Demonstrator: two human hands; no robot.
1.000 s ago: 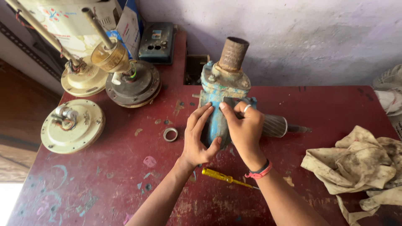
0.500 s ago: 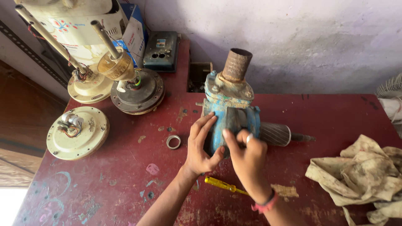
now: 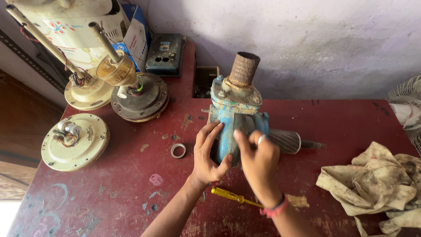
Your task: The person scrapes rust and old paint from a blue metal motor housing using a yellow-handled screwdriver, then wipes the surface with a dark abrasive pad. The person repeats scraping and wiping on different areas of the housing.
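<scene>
Hands (image 3: 232, 156) grip blue pump housing (image 3: 234, 118) on red table (image 3: 131, 184)

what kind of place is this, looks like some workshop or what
Most likely a small repair shop for electrical appliances. Opened ceiling-fan motors lie on a worn red bench, both hands grip a blue pump body, and a yellow screwdriver and greasy rags lie nearby.
</scene>
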